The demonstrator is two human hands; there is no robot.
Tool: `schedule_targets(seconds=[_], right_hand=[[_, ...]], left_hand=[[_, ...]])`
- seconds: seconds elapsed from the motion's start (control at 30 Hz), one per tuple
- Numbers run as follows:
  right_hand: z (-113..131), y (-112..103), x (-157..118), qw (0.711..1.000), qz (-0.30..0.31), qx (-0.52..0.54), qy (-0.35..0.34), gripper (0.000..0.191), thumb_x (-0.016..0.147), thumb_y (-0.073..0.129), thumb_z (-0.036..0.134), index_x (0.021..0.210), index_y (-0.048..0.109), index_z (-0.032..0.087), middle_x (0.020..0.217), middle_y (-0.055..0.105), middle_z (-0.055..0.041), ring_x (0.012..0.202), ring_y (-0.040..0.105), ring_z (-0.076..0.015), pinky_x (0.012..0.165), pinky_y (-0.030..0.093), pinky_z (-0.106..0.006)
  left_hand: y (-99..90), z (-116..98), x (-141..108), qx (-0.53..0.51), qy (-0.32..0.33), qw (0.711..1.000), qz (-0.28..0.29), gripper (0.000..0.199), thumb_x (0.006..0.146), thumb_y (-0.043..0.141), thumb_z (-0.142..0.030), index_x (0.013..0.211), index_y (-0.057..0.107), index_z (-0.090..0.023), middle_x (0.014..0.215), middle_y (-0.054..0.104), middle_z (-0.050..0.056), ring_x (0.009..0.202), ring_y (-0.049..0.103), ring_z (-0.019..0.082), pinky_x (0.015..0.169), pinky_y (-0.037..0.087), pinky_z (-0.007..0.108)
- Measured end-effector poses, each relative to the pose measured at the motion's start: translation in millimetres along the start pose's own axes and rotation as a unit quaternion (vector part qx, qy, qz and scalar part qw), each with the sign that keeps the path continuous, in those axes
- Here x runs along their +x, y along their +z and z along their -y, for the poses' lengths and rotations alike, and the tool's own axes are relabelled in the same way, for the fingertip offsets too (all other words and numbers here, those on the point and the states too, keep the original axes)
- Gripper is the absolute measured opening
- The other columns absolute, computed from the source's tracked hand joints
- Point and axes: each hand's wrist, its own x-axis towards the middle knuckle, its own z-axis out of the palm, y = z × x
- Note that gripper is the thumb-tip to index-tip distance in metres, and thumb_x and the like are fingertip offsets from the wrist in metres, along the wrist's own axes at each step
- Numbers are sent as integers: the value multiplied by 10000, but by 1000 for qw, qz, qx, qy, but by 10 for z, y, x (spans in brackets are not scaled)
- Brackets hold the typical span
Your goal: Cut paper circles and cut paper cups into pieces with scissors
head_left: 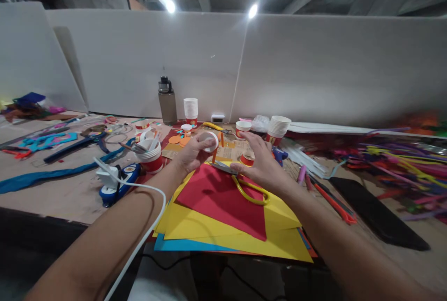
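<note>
My left hand (196, 153) is closed around a small white paper cup (210, 141), whose round end faces right. Orange strips (214, 157) stick out close beside the cup; whether they are fixed to it I cannot tell. My right hand (257, 159) is held to the right of the cup, thumb and fingers spread, with nothing between them. Below its thumb lie scissors with yellow handles (249, 195), on a red sheet (223, 201). Yellow sheets (195, 231) and a blue sheet (181, 244) lie underneath. A red cup piece (247, 158) sits behind my right hand's fingers.
Left stand a cup of tools (151, 157), a blue power strip (120, 183) and a white cable (153, 189). Behind are a bottle (167, 105) and stacked cups (191, 110). Right lie a black slab (379, 212), a red-handled cutter (335, 202) and coloured pipe cleaners (401, 166).
</note>
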Motion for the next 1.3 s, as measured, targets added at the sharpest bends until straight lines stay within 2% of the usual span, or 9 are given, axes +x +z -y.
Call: schedule_targets(seconds=[0.1,0.2,0.3,0.37,0.6,0.83,1.0,1.13,1.3], right_hand=[[82,62,105,996,22,87,-18,960,677,741,495,1474,258,264,1494,340,-132,1376,292,-338,1102,260,-539],[132,217,182,983,43,178,-21,954,667,766,419,1460,266,240,1413,445,-145,1316,407,-311,1060,344,-507],[146,378,220,960,31,278,25,719,721,705,288,1362,392,191,1142,631,-112,1048,611,-239,906,484,-421],[148,440,230,947,35,316,42,504,764,636,230,1245,495,177,963,672,-66,882,648,-192,818,515,-365],[201,417,238,959,47,280,26,176,789,607,229,955,632,176,941,683,-49,839,635,-171,783,505,-324],[127,381,272,964,32,255,62,198,810,569,322,779,681,162,699,636,-15,678,584,-148,657,473,-278],[108,241,441,967,-12,228,116,260,807,555,313,896,709,124,740,670,-47,665,594,-149,633,470,-271],[353,105,689,991,-38,126,4,246,852,504,244,909,722,144,785,690,-47,709,607,-151,671,459,-266],[958,184,966,976,31,-8,-217,239,896,495,170,967,723,158,952,696,-71,868,612,-154,773,430,-251]], left_hand=[[44,37,-61,17,-5,998,63,325,545,823,-172,783,604,-134,704,618,-13,638,561,73,627,445,193],[69,71,-68,9,6,997,75,342,543,831,-190,801,612,-131,716,614,-10,650,557,75,640,437,194],[88,77,-46,-14,15,999,50,373,535,832,-185,830,607,-146,726,613,-20,654,558,81,648,445,212],[99,72,-33,-31,25,999,22,380,530,830,-172,828,594,-155,726,610,-30,649,557,82,641,449,219],[105,101,-11,-64,28,998,-3,341,554,812,-163,812,589,-154,721,619,-28,644,570,89,607,448,225],[100,90,-15,-77,29,997,0,323,570,794,-169,823,593,-167,734,625,-27,666,574,101,624,438,242],[49,103,40,-90,41,990,-101,286,602,741,-159,857,613,-183,828,648,-14,718,583,101,612,420,228],[-19,197,98,-65,7,971,-229,247,594,684,-104,804,573,-175,702,580,-32,581,509,69,512,329,202],[-52,358,142,-16,20,983,-184,156,676,686,-186,736,544,-172,598,503,-37,496,426,69,452,302,209]])
